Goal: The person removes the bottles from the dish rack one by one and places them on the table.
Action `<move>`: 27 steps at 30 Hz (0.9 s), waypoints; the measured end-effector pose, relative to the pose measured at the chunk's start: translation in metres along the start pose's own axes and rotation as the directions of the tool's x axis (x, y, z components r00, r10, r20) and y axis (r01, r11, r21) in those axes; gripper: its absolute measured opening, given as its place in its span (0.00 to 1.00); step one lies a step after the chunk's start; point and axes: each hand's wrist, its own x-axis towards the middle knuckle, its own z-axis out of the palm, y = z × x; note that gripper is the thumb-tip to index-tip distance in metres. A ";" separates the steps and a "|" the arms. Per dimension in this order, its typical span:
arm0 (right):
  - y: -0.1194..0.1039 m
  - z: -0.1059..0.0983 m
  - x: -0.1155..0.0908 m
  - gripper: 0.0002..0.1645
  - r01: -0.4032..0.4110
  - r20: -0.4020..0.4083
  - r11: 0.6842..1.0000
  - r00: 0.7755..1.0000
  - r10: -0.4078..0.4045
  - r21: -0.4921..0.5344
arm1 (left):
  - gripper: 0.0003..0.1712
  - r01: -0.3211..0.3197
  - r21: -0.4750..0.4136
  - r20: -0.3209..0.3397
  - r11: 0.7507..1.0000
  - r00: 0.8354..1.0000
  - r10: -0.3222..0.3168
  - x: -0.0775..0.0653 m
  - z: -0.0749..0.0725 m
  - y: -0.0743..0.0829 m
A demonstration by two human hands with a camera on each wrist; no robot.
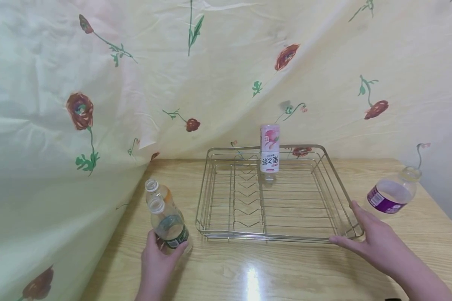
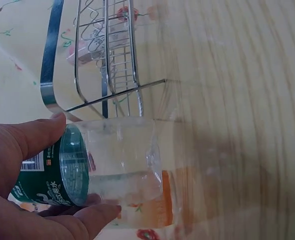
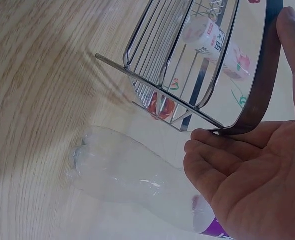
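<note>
- Head view: my left hand (image 1: pixel 156 261) is gripping the green-labelled bottle (image 1: pixel 169 225) left of the wire rack (image 1: pixel 271 234); my right hand (image 1: pixel 373 242) is resting flat on the rack's near right corner.
- Left wrist view: my fingers (image 2: pixel 95 216) are curling round the bottle's base.
- Right wrist view: my spread palm is touching the rack rim; the purple-labelled bottle (image 3: pixel 132 182) is lying beside it.

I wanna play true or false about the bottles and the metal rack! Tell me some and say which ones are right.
1. The left hand holds a clear bottle with a green label. True.
2. The wire rack is full of plates. False: only a pink-labelled bottle stands in it, neck down.
3. The right hand touches the rack's near corner with straight fingers. True.
4. The purple-labelled bottle stands inside the rack. False: it lies on the wooden table, right of the rack.
</note>
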 end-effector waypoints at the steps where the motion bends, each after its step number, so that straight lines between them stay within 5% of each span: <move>1: 0.000 0.000 0.000 0.72 0.001 -0.002 1.000 1.000 -0.001 -0.003 | 0.46 0.000 -0.003 0.000 1.000 1.000 0.000 0.000 0.001 0.000; 27: 0.000 0.000 0.000 0.72 0.005 -0.020 1.000 1.000 -0.006 -0.017 | 0.44 -0.032 0.028 0.041 0.999 0.999 0.031 0.006 0.007 -0.011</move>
